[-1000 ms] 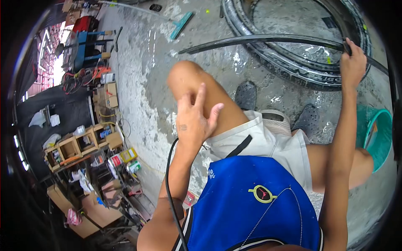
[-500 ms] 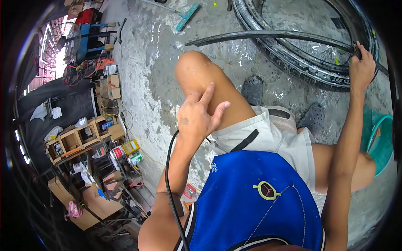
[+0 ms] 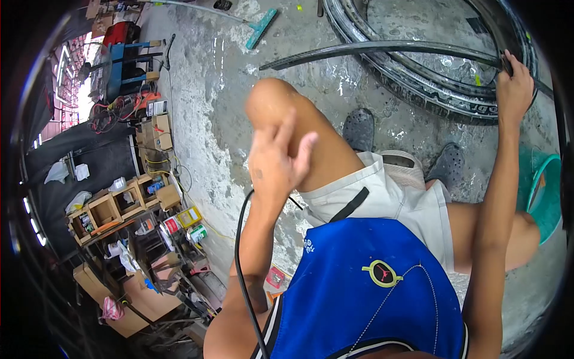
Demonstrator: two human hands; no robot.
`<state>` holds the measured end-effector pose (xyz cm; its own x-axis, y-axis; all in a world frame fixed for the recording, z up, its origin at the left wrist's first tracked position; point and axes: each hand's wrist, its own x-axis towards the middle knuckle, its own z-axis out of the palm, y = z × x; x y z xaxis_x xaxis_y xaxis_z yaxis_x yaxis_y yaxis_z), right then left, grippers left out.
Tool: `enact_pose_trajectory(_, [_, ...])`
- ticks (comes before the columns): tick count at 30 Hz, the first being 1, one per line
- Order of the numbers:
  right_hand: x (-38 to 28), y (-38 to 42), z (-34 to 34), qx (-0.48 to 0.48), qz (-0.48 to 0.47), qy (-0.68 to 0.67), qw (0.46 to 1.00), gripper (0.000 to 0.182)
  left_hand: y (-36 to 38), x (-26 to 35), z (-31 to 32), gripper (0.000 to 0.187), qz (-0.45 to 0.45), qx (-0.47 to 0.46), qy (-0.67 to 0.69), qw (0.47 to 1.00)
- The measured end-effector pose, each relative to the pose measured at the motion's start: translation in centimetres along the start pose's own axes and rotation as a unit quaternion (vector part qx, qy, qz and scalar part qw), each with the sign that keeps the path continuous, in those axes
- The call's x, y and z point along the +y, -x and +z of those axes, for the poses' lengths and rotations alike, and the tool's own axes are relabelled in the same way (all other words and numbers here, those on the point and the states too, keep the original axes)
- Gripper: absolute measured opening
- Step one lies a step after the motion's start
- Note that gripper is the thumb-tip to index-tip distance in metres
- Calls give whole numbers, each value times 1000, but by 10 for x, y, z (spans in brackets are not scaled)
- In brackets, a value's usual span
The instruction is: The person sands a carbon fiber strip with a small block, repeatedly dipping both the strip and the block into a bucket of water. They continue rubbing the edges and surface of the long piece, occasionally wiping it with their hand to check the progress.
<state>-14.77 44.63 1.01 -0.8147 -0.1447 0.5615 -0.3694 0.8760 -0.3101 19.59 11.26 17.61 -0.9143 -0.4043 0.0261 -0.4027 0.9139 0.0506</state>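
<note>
Close in, blue apron [image 3: 359,287] with yellow logo, writing beside it unreadable. Left hand [image 3: 276,158] blurred, fingers spread loose on the raised knee [image 3: 272,102], holding nothing. Right hand [image 3: 513,88] closed around a black rubber strip [image 3: 382,49] over the tyre [image 3: 430,90] on wet floor; tyre's upper part cut off.

The floor [image 3: 227,119] is rough grey concrete, wet and patchy, with pale worn areas and glints of water. At the left side stand wooden shelves [image 3: 119,206] with open cubbies holding small boxes and cans, and cardboard boxes [image 3: 156,133] sit beside them. A blue stand [image 3: 122,63] is further back, near tangled orange and red cords [image 3: 122,107]. Bright daylight comes in through an opening [image 3: 81,90] at the far left. A teal squeegee [image 3: 260,27] lies on the concrete.
</note>
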Motion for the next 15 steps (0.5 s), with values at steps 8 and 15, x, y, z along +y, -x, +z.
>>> enact_pose_trajectory(8, [-8, 0, -8, 10, -3, -1, 1000, 42, 6, 19, 2, 58, -19, -45, 20, 999])
enact_pose_trajectory(15, [-16, -6, -7, 58, -50, -5, 997, 41, -118, 47, 26, 74, 37, 91, 117, 988])
